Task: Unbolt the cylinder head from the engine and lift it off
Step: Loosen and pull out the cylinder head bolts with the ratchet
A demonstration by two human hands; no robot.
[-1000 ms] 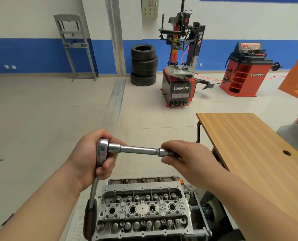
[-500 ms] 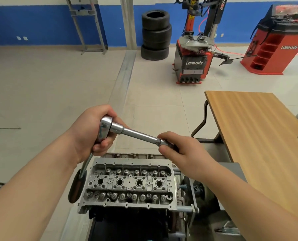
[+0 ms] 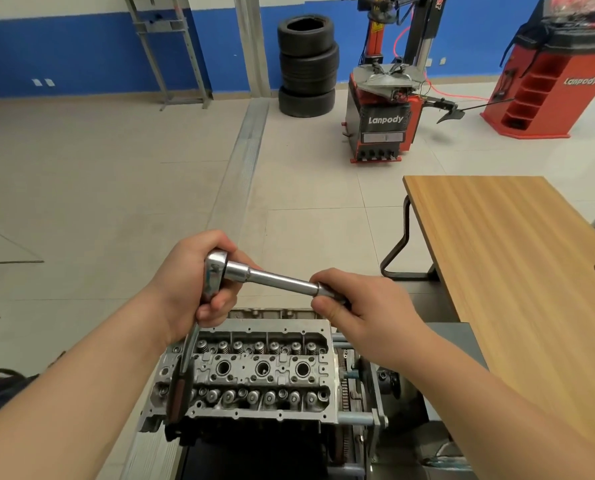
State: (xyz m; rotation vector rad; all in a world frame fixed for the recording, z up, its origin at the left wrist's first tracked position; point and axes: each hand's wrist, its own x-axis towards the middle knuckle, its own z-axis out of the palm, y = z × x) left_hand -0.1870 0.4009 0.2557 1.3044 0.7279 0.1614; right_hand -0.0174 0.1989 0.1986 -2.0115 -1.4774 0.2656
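The grey aluminium cylinder head (image 3: pixel 272 356), with valve springs and three visible plug holes, sits on the engine at the bottom centre. Above it my left hand (image 3: pixel 192 285) grips the chrome ratchet head (image 3: pixel 214 271). The ratchet's handle (image 3: pixel 180 389), with its dark grip, hangs down over the head's left end. A chrome extension bar (image 3: pixel 278 280) runs from the ratchet head rightward and slightly down into my right hand (image 3: pixel 362 306), whose fingers curl round its far end. That end and any socket on it are hidden in my fingers. The tool hangs in the air, clear of the bolts.
A wooden table (image 3: pixel 518 258) stands close on the right, and a grey engine stand (image 3: pixel 375 414) sits beside the flywheel. Farther off are stacked tyres (image 3: pixel 306 64), a red tyre changer (image 3: pixel 382 112) and a red wheel balancer (image 3: pixel 538 84). A dark bag (image 3: pixel 1 389) lies at the left.
My view has tilted down, so more of the engine shows. The extension bar has gone from level to sloping down at its right end. Both hands keep their hold.
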